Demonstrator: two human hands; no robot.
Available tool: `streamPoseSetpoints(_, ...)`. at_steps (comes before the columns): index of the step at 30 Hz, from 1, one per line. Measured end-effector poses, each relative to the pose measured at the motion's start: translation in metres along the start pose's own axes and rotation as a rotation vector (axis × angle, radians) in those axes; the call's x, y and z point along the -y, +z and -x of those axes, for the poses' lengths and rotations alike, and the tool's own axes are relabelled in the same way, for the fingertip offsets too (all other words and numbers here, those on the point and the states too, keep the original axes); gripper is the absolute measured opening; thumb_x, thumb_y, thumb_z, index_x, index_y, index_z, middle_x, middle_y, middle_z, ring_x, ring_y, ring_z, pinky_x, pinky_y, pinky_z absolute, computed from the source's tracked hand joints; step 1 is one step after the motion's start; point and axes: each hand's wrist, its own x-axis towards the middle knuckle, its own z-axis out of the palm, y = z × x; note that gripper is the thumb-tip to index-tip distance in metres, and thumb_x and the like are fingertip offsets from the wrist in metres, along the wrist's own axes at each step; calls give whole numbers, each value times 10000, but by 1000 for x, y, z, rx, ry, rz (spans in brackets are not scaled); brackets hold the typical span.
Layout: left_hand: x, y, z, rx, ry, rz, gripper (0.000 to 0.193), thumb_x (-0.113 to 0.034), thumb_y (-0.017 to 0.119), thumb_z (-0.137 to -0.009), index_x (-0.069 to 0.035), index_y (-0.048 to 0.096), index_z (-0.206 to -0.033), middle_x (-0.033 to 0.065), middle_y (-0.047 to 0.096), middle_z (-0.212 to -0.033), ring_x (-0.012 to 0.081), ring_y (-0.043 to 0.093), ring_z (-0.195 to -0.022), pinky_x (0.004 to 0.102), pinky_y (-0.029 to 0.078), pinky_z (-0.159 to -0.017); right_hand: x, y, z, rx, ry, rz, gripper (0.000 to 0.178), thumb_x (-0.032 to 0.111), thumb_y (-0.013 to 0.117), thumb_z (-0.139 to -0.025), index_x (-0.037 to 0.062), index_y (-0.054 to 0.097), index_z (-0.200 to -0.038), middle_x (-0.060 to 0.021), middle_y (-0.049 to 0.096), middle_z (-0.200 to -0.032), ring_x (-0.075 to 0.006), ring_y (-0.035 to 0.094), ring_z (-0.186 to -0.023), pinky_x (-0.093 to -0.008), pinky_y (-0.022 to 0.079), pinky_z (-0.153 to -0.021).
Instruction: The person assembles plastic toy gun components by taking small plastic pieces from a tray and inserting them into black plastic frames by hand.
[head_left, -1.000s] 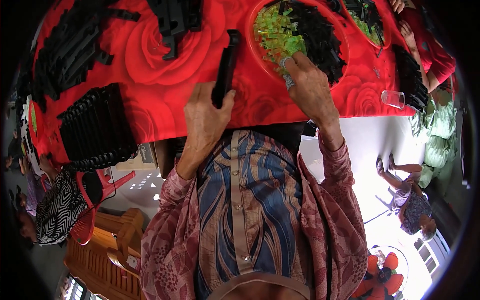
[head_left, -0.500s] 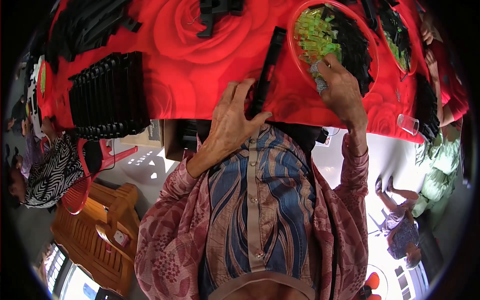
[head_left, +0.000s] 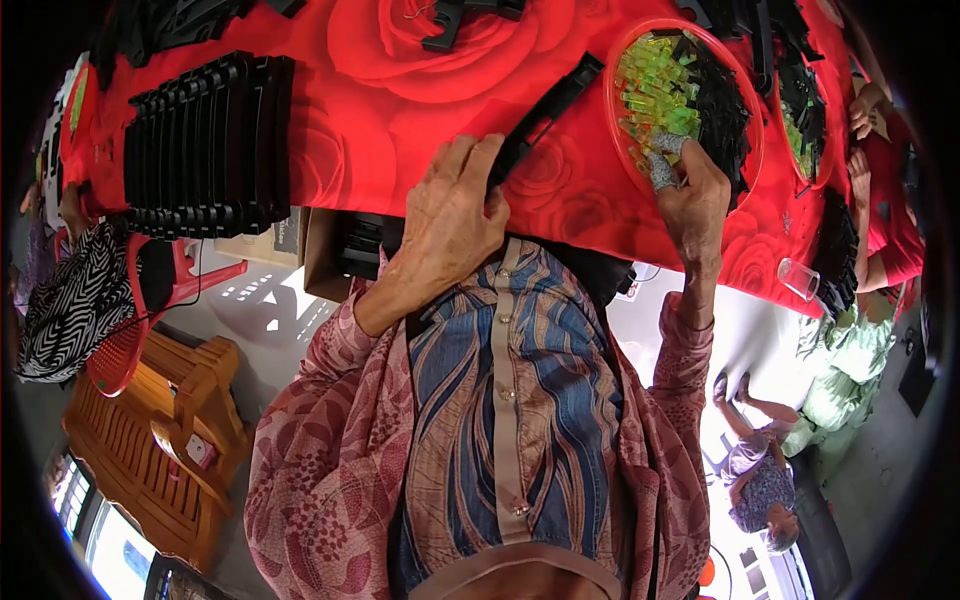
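My left hand (head_left: 455, 205) is closed round the near end of a long black plastic strip (head_left: 545, 110). The strip slants up to the right, with slots along its length. My right hand (head_left: 695, 195) reaches over the near rim of a round red tray (head_left: 757, 110), fingers pinched together. Grey speckled wrapping (head_left: 667, 165) covers its fingertips, which hide whatever they may hold. Small yellow-green clear pieces (head_left: 655, 85) fill the tray's left side, and thin black pieces (head_left: 722, 120) fill its right.
A row of black plastic strips (head_left: 210, 145) lies at the left, with more black parts (head_left: 170, 30) behind. Another tray (head_left: 800, 115) stands at the right, near a co-worker's hands (head_left: 862, 175). A clear cup (head_left: 798, 278) lies by the table's right front edge.
My left fingers have closed round the strip's near end, and the strip now leans further right. My right hand stays at the tray, its fingers pinching. The whole view has shifted a little.
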Motion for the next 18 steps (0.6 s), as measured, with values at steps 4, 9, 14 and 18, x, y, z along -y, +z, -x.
streamPoseSetpoints(4,4,1,-1,-30,-6,-22,491,-7,648,-759,44,552,-1237,209,570,-1080,403,586,-976,480,526,-761,-7,-1,0,29,70,-1,180,-24,716,-738,-9,588,-863,-124,493,-670,-260,493,-558,-369,404,-532)
streamPoseSetpoints(9,2,4,-2,-40,-51,-23,478,-165,746,-805,29,582,-1211,188,583,-1053,374,597,-978,469,530,-749,-6,5,-1,-142,223,-513,183,-69,702,-827,-18,663,-998,-44,671,-834,-75,598,-753,-228,485,-671)
streamPoseSetpoints(14,1,8,-14,-5,-69,-67,470,-189,755,-805,29,602,-1192,172,574,-1004,358,600,-961,461,532,-735,12,11,3,-182,348,-857,167,-72,678,-865,-35,659,-1027,-67,705,-927,-122,655,-822,-239,525,-719)
streamPoseSetpoints(18,4,21,-20,-44,-29,-108,474,-144,742,-784,43,598,-1196,160,566,-987,345,599,-922,455,533,-717,33,28,3,-85,342,-1074,200,-52,690,-867,-55,647,-1062,-122,718,-918,-155,673,-765,-251,522,-644)
